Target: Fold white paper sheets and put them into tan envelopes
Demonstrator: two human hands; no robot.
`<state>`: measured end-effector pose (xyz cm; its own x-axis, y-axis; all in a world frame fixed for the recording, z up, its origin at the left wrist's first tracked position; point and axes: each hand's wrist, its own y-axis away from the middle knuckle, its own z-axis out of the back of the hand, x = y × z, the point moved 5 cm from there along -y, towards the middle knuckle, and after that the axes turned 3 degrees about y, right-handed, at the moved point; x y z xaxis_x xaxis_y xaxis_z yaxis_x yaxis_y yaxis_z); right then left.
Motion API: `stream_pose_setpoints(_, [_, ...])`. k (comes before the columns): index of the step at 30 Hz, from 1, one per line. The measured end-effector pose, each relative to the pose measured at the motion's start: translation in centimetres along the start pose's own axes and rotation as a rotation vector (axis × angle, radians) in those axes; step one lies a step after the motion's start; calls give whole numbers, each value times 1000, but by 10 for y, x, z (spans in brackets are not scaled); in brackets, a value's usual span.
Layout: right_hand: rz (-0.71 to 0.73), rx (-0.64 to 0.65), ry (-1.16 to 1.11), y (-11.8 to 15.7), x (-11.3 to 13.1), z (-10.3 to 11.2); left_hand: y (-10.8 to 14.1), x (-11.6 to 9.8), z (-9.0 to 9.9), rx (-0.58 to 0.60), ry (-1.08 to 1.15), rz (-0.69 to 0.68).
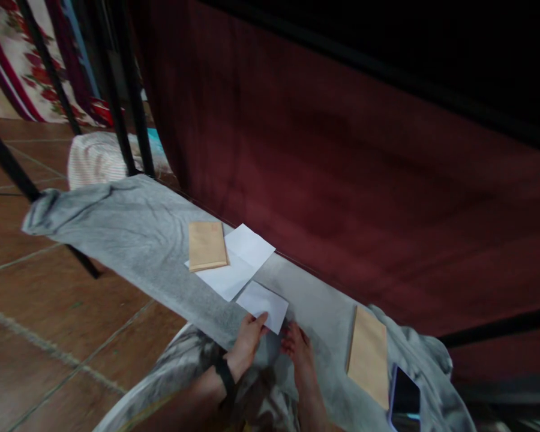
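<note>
My left hand (pixel 251 333) grips a folded sheet of white paper (pixel 265 303) at its near edge, thumb on top. Just right of that sheet is my right hand (pixel 298 345), its fingers loosely curled and apart, with nothing visible in them. Beyond the folded paper lies a larger white sheet (pixel 240 264), opened out with a crease across it. A brown envelope (pixel 207 245) rests partly on the larger sheet's left side. Farther right lie more brown envelopes (pixel 369 354), which look stacked.
Grey cloth (pixel 139 234) covers the narrow bench-like surface. A phone (pixel 405 399) lies at its right end. Behind hangs a dark red curtain (pixel 342 180). Black metal bars (pixel 117 90) stand at the left, above a brown tiled floor (pixel 36 318). A striped cloth bundle (pixel 96 159) sits there.
</note>
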<state>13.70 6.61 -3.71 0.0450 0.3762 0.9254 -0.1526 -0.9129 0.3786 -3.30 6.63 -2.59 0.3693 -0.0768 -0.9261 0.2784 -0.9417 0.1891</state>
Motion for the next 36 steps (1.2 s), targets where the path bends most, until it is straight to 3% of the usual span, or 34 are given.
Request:
stream_pose_setpoints(3, [35, 14, 13, 3, 0, -7, 11, 15, -13, 57, 219, 157])
stream_pose_setpoints(6, [124, -77, 86, 1, 2, 7, 11, 20, -11, 52, 267, 167])
stream_pose_setpoints(10, [217, -138, 260, -2, 3, 34, -11, 10, 18, -60, 65, 5])
stream_pose_setpoints(15, [313, -198, 487, 1, 1, 45, -19, -3, 31, 17, -376, -266])
stream_pose_setpoints(21, [380, -266, 846, 10, -5, 36, 1, -12, 20, 141, -892, -537])
stream_pose_setpoints(27, [442, -281, 999, 17, 2, 34, 11, -4, -16, 362, -1262, -760])
stream_pose_setpoints(31, [542, -339, 999, 17, 13, 23, 9, 8, -30, 431, -1384, -784])
stream_pose_setpoints(36, [726, -150, 1064, 11, 9, -20, 6, 15, -29, 447, -1451, -790])
